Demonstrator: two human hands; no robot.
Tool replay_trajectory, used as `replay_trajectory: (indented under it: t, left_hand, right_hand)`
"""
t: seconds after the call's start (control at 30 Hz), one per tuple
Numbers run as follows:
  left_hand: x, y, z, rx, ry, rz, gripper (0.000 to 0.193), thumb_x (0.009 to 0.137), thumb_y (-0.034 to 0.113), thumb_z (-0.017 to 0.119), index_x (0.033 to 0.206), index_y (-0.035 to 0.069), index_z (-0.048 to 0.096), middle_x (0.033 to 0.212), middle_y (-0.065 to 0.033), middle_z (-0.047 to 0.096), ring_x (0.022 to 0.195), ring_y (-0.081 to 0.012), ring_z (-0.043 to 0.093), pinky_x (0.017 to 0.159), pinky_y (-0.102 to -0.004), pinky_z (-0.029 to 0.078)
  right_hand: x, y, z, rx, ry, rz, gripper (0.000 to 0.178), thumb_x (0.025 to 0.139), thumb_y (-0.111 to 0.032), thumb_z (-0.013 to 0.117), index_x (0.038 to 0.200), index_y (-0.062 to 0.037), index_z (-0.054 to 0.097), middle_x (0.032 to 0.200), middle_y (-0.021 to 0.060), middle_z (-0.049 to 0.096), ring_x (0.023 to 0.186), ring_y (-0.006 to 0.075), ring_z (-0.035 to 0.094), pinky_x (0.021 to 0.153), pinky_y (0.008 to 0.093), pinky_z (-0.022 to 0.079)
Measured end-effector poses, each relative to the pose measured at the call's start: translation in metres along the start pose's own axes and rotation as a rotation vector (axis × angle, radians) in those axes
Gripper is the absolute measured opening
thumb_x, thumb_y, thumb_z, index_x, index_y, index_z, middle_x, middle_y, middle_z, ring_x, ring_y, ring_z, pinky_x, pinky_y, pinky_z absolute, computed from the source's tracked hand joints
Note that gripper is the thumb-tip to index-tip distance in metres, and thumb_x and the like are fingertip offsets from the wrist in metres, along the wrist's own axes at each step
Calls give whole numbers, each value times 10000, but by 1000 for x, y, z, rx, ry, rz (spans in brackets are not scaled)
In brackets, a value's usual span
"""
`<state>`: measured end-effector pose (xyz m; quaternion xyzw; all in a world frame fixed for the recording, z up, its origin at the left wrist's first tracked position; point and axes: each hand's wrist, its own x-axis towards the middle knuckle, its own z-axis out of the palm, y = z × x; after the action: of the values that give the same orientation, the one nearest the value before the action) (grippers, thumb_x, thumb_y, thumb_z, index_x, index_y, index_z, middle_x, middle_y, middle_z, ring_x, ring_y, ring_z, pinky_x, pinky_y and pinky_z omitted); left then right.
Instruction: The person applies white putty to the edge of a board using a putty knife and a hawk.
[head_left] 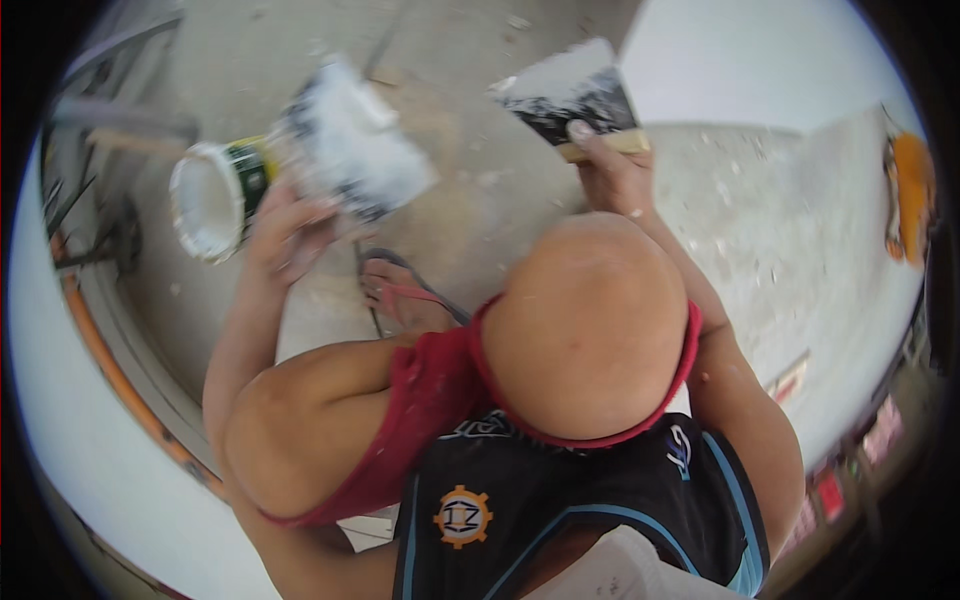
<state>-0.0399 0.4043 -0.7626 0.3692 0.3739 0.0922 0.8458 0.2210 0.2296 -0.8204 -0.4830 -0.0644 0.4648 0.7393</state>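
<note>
My left hand (288, 235) is closed on the lower edge of a putty-smeared plate (350, 140), dark where the white coat thins and blurred by motion. A thick ridge of white putty lies near its upper right. My right hand (618, 182) grips a wide putty knife (575, 95) by its pale yellow handle strip, the thumb pressed on the dark blade. White putty covers the blade's far part. The two tools are held apart. Just left of my left hand, a white bucket (207, 205) with a green and yellow side lies tipped, its mouth crusted white.
I squat on a grey concrete floor (460, 150) speckled with white bits; my sandalled foot (405, 295) is between the tools. A white panel (720, 60) stands far right. An orange object (910, 195) lies at the right edge, and dark metal parts (120, 235) at the left.
</note>
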Motion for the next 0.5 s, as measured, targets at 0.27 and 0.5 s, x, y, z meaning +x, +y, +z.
replay_trajectory:
  t: [0.27,0.5]
  left_hand:
    - [23,21,60,-174,-123,146,492,743,-39,568,1201,22,399,1031,-101,574,899,-227,601,743,-392,522]
    - [-14,19,-33,313,285,315,600,677,6,488,1259,-42,351,1167,-159,496,979,-223,552,842,-312,460]
  right_hand:
    - [28,-31,53,-929,-700,-1031,585,618,93,624,1164,-107,554,1236,131,519,1154,351,479,939,369,439]
    - [17,8,-32,-993,-686,-547,603,633,169,517,1182,-78,544,1197,146,543,1191,295,455,963,367,389]
